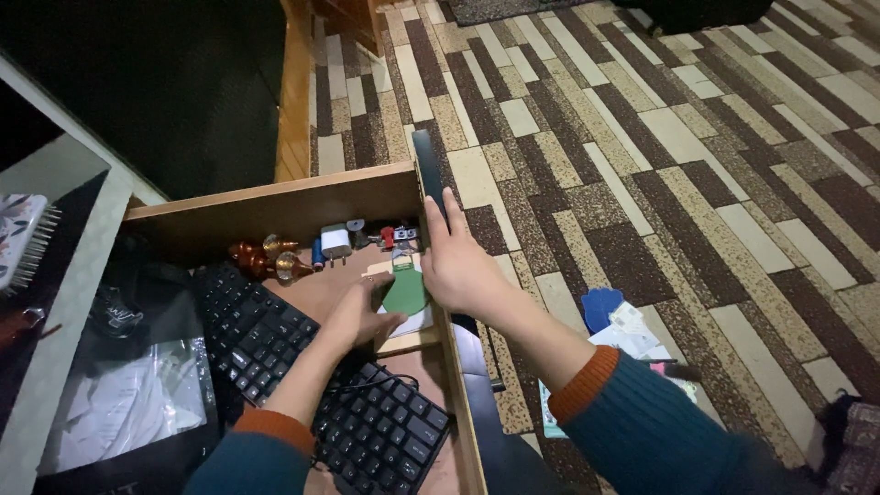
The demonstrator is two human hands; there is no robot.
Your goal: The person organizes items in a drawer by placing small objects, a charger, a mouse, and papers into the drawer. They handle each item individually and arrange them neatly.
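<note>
An open wooden drawer [275, 203] lies below me. My left hand [356, 316] reaches into it and holds a small green pouch-like thing [406, 291] by its edge, over a pale card. My right hand [458, 261] rests flat against the drawer's dark front panel [427, 170], fingers pointing up along it. A black keyboard [312, 376] lies diagonally in the drawer under my left forearm. Both sleeves are teal with orange cuffs.
At the drawer's back lie amber glass pieces [266, 259], a blue thread spool, a white plug adapter [335, 241] and small clutter. A black bag with clear plastic [137, 385] fills its left side. A hairbrush [27, 240] lies on the shelf at left. Papers and a blue item [614, 321] lie on the patterned floor.
</note>
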